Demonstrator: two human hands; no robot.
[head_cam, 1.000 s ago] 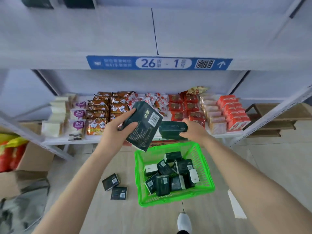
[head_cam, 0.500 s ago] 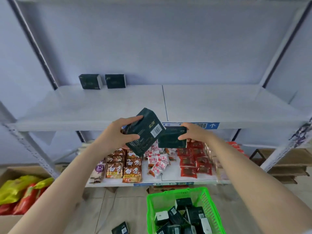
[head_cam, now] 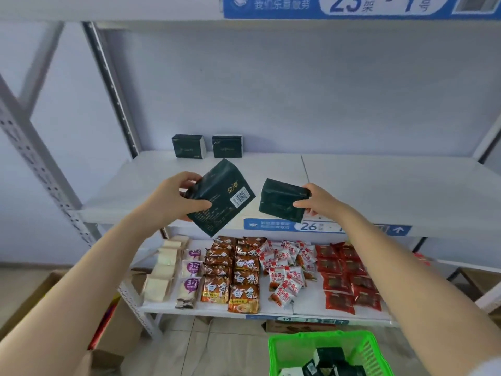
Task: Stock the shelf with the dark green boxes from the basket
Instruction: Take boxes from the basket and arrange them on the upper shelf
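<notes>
You are holding one dark green box in each hand. Your left hand (head_cam: 173, 196) is gripping the first dark green box (head_cam: 221, 196) with the thumb on its front and the fingers curled behind. The box is tilting, and its barcode corner is pointing toward 3 o'clock. Your right hand (head_cam: 320, 202) is pinching the second dark green box (head_cam: 282, 200) by its right end. This one is hanging at 3 o'clock from the first, a little apart from it. Both are floating in front of the white shelf (head_cam: 379, 191), near its front edge.

At 12 o'clock from your left hand, a back-left box (head_cam: 189, 146) and a back-right box (head_cam: 227, 146) are standing upright by the wall, just beside each other.

The green basket (head_cam: 276, 354) is sitting low at 5 o'clock in your view, partly cut off, with more dark boxes (head_cam: 330, 359) lying inside.

On the lower shelf (head_cam: 306, 310), orange noodle packs (head_cam: 244, 294) are lying in rows — red packs (head_cam: 341, 283) are lying at 3 o'clock from them.
</notes>
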